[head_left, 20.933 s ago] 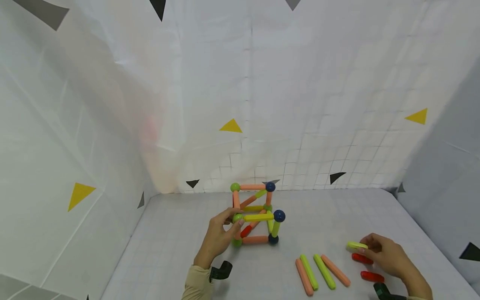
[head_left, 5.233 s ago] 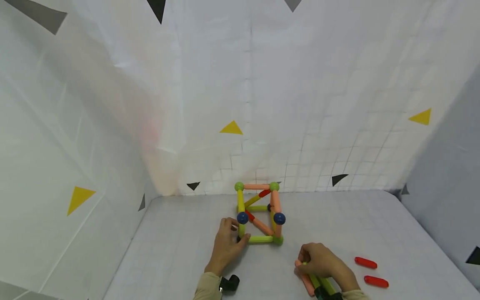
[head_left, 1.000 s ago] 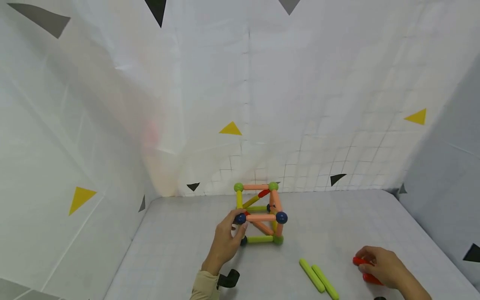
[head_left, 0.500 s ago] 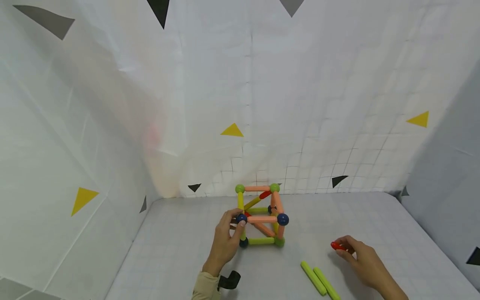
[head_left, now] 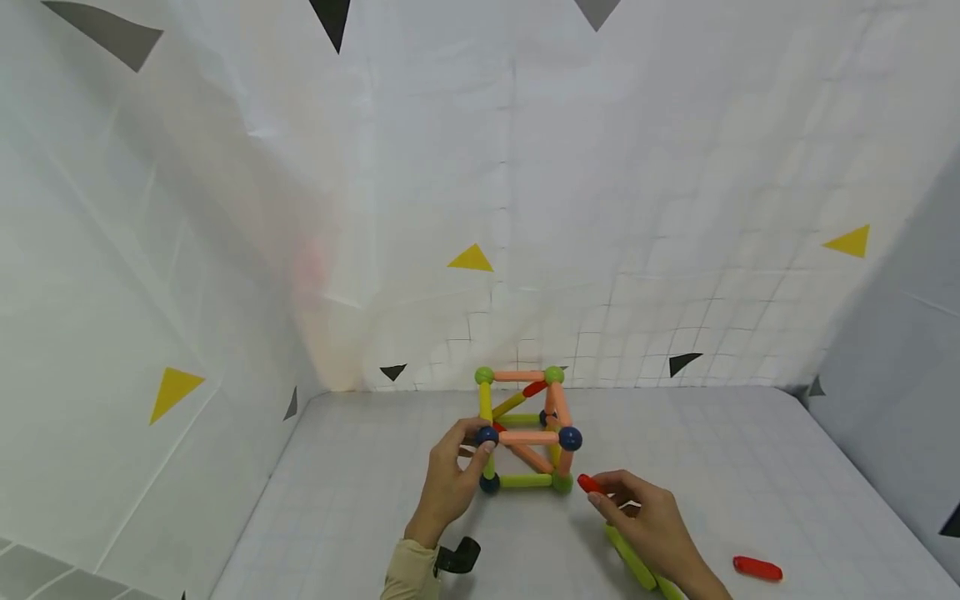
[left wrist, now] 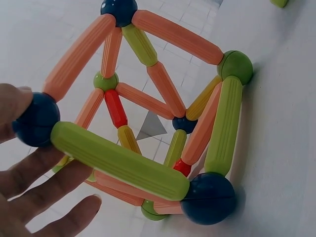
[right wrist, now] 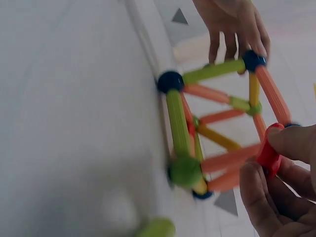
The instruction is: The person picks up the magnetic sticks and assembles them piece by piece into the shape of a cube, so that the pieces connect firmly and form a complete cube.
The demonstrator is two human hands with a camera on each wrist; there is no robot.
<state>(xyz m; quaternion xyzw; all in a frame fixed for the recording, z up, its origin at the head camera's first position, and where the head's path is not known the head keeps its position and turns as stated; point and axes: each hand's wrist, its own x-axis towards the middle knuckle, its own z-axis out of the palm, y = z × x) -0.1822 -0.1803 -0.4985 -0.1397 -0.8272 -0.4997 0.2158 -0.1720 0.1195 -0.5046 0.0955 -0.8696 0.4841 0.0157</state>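
Note:
A cube-like frame of magnetic rods and balls (head_left: 529, 437) stands on the table, with salmon, green and yellow rods on its edges and diagonals partly red. My left hand (head_left: 447, 483) pinches the blue ball (left wrist: 37, 121) at its upper front left corner, thumb in front. To the right of the frame, my right hand (head_left: 651, 518) holds a short red rod (head_left: 588, 483) between thumb and fingers, raised over the table. In the right wrist view that red rod (right wrist: 269, 154) overlaps the frame's upper right corner, where a blue ball is mostly hidden.
Two green rods (head_left: 628, 557) lie under and beside the right hand, partly covered by it. Another short red rod (head_left: 757, 569) lies farther right on the white table (head_left: 337, 500). White sheeting (head_left: 637, 167) with yellow and black triangles encloses the back and sides.
The right hand picked up one red rod on the right and carried it left to the frame. The left hand stays at its corner. Since the older frames, a salmon rod spans the front top.

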